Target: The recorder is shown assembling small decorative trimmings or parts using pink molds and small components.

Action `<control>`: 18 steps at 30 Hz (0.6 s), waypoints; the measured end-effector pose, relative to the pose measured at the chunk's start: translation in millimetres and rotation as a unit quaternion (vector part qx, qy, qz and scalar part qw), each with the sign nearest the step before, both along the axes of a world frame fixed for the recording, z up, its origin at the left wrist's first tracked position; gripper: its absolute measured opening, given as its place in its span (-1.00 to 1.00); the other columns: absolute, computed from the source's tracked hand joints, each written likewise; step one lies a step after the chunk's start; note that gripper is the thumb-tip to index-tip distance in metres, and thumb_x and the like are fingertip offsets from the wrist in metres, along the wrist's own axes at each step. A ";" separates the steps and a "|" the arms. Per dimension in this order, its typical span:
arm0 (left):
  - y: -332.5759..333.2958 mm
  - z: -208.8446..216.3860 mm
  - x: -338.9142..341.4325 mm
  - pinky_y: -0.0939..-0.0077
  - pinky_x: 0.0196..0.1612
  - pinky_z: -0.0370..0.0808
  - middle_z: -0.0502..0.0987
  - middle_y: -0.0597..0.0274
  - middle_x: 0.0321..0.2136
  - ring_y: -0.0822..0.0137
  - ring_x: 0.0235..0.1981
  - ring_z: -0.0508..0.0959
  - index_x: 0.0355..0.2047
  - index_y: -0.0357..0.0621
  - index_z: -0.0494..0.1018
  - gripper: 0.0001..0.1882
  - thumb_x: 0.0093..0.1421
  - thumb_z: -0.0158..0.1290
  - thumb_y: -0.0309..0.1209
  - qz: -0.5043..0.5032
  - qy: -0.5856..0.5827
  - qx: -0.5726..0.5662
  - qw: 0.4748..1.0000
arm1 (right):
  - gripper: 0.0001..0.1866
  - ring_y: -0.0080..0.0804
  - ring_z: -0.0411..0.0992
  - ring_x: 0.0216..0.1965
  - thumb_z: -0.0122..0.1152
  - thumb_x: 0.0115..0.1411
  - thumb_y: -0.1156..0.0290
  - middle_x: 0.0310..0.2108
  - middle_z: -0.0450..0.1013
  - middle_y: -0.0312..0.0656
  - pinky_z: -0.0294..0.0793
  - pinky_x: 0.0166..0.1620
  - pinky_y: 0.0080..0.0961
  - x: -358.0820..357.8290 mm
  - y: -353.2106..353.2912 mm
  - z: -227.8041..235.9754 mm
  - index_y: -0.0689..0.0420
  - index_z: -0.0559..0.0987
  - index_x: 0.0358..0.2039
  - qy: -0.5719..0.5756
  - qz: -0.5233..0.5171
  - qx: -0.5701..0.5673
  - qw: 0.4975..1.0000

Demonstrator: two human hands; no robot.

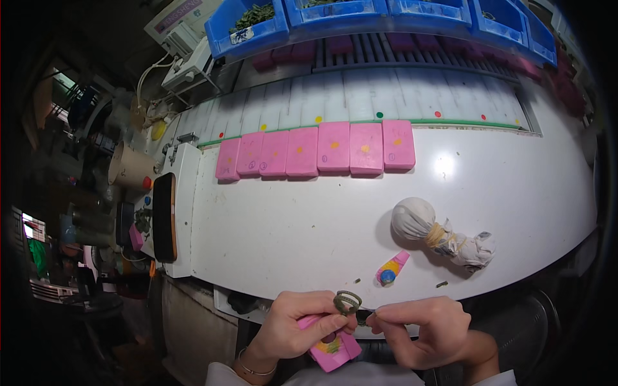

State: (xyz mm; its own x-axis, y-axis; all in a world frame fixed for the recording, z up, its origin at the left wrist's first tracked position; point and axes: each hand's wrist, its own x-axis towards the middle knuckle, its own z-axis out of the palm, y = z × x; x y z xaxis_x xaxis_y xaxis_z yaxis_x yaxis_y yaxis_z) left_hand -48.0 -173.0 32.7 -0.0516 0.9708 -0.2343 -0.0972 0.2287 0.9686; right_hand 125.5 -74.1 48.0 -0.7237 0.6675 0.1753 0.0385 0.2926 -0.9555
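Note:
Near the lower edge, my left hand point(293, 327) is closed round a pink rubber mould point(344, 360) with yellow marks and a dark hole. Between its thumb and fingertips stands a dark green double ring point(348, 301). To the right, my right hand point(430, 325) has its thumb and forefinger pinched close to the ring. Whether something tiny lies in that pinch cannot be made out. Beyond it on the white table point(277, 225) lies a small pink and yellow wedge with a blue knob point(387, 276). A tied white cloth bundle point(414, 219) rests farther right.
A row of several pink blocks point(334, 148) stands along a green-edged white rack point(347, 96). Behind are blue bins point(251, 35) holding green pieces. A black pad point(165, 217) lies at the left edge. Small green scraps point(441, 284) lie near the front edge.

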 end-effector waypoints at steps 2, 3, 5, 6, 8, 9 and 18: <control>-0.2 0.2 -0.7 0.64 -0.42 0.41 0.52 0.18 -0.53 0.45 -0.52 0.47 -0.44 -0.37 0.50 -0.91 0.09 0.01 -0.59 0.000 0.007 -0.006 1.000 | -0.94 -0.49 0.52 -0.54 0.10 -0.02 0.74 -0.61 0.51 -0.12 0.52 -0.45 -0.63 -0.8 5.4 6.2 0.36 0.52 -0.50 -0.101 0.079 -0.009 0.992; 0.1 -1.1 -1.2 0.64 -0.42 0.41 0.52 0.18 -0.53 0.45 -0.52 0.47 -0.44 -0.37 0.50 -0.91 0.09 0.01 -0.59 -0.001 0.006 -0.006 1.000 | -0.94 -0.49 0.52 -0.54 0.10 -0.02 0.74 -0.61 0.51 -0.12 0.52 -0.45 -0.63 -1.5 1.9 0.7 0.36 0.52 -0.50 -0.102 0.079 -0.009 0.992; 2.1 -2.4 -0.2 0.59 -0.43 0.39 0.50 0.17 -0.55 0.36 -0.54 0.46 -0.46 -0.35 0.50 -0.93 0.04 0.03 -0.62 -0.023 0.104 0.050 0.993 | -0.95 -0.49 0.52 -0.53 0.09 0.00 0.73 -0.60 0.50 -0.08 0.54 -0.44 -0.62 -1.6 -9.6 -13.9 0.39 0.47 -0.46 0.022 -0.058 0.002 0.998; 4.6 -2.2 1.4 0.59 -0.43 0.39 0.50 0.17 -0.55 0.36 -0.54 0.46 -0.46 -0.35 0.50 -0.93 0.04 0.03 -0.62 -0.024 0.101 0.053 0.993 | -0.95 -0.49 0.52 -0.53 0.09 0.00 0.73 -0.60 0.50 -0.08 0.54 -0.44 -0.62 -2.1 -11.1 -16.5 0.39 0.47 -0.46 0.020 -0.059 0.005 0.998; 7.1 1.0 5.0 0.55 -0.44 0.38 0.48 0.16 -0.57 0.27 -0.55 0.44 -0.49 -0.34 0.49 -0.95 -0.01 0.05 -0.64 -0.014 0.210 0.081 0.974 | -0.90 -0.44 0.52 -0.52 0.06 0.02 0.73 -0.60 0.48 -0.02 0.57 -0.43 -0.58 -4.1 -14.5 -18.9 0.42 0.38 -0.40 0.099 -0.144 -0.038 0.984; 8.8 0.2 6.4 0.52 -0.48 0.38 0.47 0.17 -0.58 0.25 -0.57 0.43 -0.50 -0.32 0.48 -0.93 -0.06 0.08 -0.65 -0.005 0.244 0.099 0.965 | -0.86 -0.38 0.52 -0.51 0.04 0.03 0.74 -0.61 0.47 0.01 0.59 -0.40 -0.55 1.9 -10.6 -15.7 0.42 0.31 -0.38 0.066 -0.110 -0.015 0.992; 8.9 -4.4 9.6 0.52 -0.49 0.40 0.48 0.24 -0.55 0.28 -0.54 0.42 -0.44 -0.24 0.49 -0.74 -0.24 0.11 -0.67 0.034 0.433 0.207 0.877 | -0.87 -0.38 0.51 -0.55 -0.01 0.01 0.77 -0.64 0.46 -0.02 0.55 -0.44 -0.56 9.3 -6.3 -15.8 0.39 0.34 -0.39 0.043 -0.073 0.072 0.994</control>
State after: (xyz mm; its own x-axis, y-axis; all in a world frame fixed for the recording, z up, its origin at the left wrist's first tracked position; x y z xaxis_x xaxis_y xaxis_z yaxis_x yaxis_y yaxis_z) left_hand -38.3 -164.0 28.3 -0.0968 0.9511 0.2933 0.7152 -0.1385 0.6851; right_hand 134.8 -80.4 32.2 -0.5984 0.7284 0.3338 0.0103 0.4236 -0.9058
